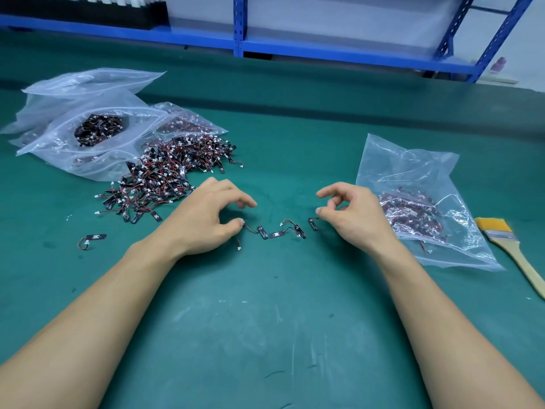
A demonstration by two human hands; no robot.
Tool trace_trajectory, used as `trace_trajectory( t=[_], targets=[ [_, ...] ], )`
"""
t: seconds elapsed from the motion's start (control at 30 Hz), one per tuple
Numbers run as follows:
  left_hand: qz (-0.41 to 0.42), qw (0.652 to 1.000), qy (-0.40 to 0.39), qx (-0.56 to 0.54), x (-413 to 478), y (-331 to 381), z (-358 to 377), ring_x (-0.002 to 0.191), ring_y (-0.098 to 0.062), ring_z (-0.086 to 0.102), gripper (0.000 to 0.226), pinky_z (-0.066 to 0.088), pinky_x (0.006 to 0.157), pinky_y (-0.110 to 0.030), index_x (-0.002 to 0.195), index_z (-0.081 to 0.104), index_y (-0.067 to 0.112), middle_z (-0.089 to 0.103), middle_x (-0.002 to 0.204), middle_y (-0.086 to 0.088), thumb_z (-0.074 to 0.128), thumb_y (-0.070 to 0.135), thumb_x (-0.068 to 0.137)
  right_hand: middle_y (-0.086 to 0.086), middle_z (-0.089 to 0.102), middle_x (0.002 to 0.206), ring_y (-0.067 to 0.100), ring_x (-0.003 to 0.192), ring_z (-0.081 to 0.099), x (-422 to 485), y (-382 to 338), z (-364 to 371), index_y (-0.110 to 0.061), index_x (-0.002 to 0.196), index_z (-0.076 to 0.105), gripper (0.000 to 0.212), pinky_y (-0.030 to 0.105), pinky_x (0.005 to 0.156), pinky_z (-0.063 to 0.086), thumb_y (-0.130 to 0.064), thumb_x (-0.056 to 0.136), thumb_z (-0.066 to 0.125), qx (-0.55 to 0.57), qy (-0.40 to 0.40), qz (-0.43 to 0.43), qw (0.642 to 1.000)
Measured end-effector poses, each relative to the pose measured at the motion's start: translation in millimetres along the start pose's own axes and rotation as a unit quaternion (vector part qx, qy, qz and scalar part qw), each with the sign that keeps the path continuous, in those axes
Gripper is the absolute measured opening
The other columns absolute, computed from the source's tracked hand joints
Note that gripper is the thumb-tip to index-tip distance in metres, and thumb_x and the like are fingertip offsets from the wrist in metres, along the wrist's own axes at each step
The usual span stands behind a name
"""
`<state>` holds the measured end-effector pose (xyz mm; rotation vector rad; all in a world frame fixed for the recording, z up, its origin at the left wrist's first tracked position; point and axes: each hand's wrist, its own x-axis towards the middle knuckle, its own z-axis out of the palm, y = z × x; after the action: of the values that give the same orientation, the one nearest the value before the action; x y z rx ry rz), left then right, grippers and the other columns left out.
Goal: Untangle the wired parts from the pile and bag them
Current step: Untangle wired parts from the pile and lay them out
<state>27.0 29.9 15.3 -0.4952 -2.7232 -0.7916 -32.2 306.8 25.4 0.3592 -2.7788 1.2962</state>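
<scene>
A tangled pile of wired parts (174, 175), small black boards with red-black wires and white plugs, lies left of centre on the green mat (265, 320). Between my hands lies a short row of separated parts (277, 234). My left hand (206, 215) is curled over the row's left end, its thumb tip on the wire end of one wired part (262, 232); another plug (239, 248) pokes out from under it. My right hand (354, 215) pinches the wire of the rightmost part (313, 224). A clear bag (413, 178) holding parts lies to the right.
Several clear zip bags (88, 125), some holding parts, lie at the back left. One stray part (93, 239) lies alone at the left. A wooden brush (510, 243) lies at the right edge. Blue shelving (240, 25) stands behind the table.
</scene>
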Motion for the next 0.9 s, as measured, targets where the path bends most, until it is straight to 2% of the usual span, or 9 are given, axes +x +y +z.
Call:
trace_trajectory(
  t=[0.1,0.23,0.43,0.57,0.67,0.73,0.83,0.9],
  targets=[
    [-0.013,1.000,-0.019,-0.001,-3.1,-4.8,-5.4,0.091,-0.013,0.050,0.026,0.044,0.085,-0.033,0.104,0.068,0.034,0.062,0.087,0.019,0.076,0.022,0.082,-0.018,0.057,0.060,0.002,0.048,0.046,0.5,0.4,0.5,-0.030,0.087,0.069,0.014,0.021,0.060,0.039,-0.017,0.082,0.071,0.009,0.010,-0.011,1.000],
    [-0.030,0.998,-0.046,-0.015,-4.1,-3.6,-4.9,0.083,-0.002,0.052,0.025,0.043,0.075,-0.027,0.100,0.070,0.036,0.066,0.079,0.022,0.079,0.022,0.080,-0.018,0.055,0.057,0.003,0.045,0.043,-0.5,-0.1,0.8,-0.028,0.083,0.071,0.010,0.011,0.052,0.036,-0.017,0.083,0.071,0.020,0.010,-0.022,1.000],
    [-0.051,0.998,-0.029,0.004,-2.2,-6.6,-6.1,0.081,0.000,0.052,0.017,0.044,0.075,-0.031,0.093,0.073,0.033,0.066,0.073,0.023,0.075,0.020,0.083,-0.016,0.057,0.059,0.002,0.047,0.044,-2.6,-3.9,0.9,-0.026,0.076,0.073,0.012,0.011,0.051,0.036,-0.018,0.085,0.071,0.011,0.007,-0.051,0.999],
    [-0.054,0.998,0.025,0.018,-1.2,-5.8,-5.8,0.081,-0.004,0.048,0.013,0.044,0.078,-0.033,0.097,0.071,0.031,0.065,0.076,0.020,0.072,0.023,0.087,-0.012,0.060,0.058,0.004,0.052,0.047,-5.8,-6.5,2.1,-0.026,0.076,0.074,0.013,0.011,0.054,0.035,-0.015,0.083,0.072,-0.025,-0.028,-0.094,0.995],
    [0.022,0.997,0.066,0.020,-0.5,8.0,-3.0,0.085,-0.014,0.047,0.010,0.043,0.081,-0.034,0.098,0.071,0.025,0.064,0.087,0.015,0.069,0.023,0.089,-0.013,0.059,0.060,0.004,0.055,0.049,-7.9,-7.8,4.1,-0.029,0.078,0.074,0.015,0.014,0.057,0.035,-0.014,0.082,0.074,-0.052,-0.058,-0.128,0.989],
    [0.069,0.997,0.037,0.027,-1.0,20.4,3.2,0.092,-0.016,0.049,0.012,0.042,0.087,-0.036,0.098,0.072,0.026,0.064,0.096,0.013,0.066,0.026,0.087,-0.010,0.061,0.066,0.002,0.059,0.050,-8.8,-8.1,5.8,-0.030,0.081,0.076,0.013,0.018,0.060,0.036,-0.017,0.082,0.075,-0.079,-0.079,-0.141,0.984],
    [0.097,0.994,-0.035,0.048,-2.8,32.7,12.6,0.104,-0.012,0.047,0.013,0.037,0.098,-0.038,0.101,0.071,0.034,0.062,0.106,0.019,0.066,0.031,0.089,-0.010,0.060,0.067,0.000,0.061,0.051,-8.8,-7.2,7.7,-0.028,0.084,0.079,0.010,0.022,0.062,0.038,-0.019,0.082,0.075,-0.106,-0.093,-0.146,0.979],
    [0.114,0.988,-0.055,0.088,-3.0,35.2,15.3,0.109,-0.010,0.047,0.016,0.031,0.107,-0.037,0.103,0.071,0.036,0.061,0.108,0.021,0.061,0.038,0.091,-0.010,0.061,0.067,-0.001,0.062,0.052,-8.7,-6.5,7.9,-0.029,0.084,0.079,0.010,0.023,0.062,0.039,-0.020,0.082,0.075,-0.111,-0.094,-0.145,0.979]
  ],
)
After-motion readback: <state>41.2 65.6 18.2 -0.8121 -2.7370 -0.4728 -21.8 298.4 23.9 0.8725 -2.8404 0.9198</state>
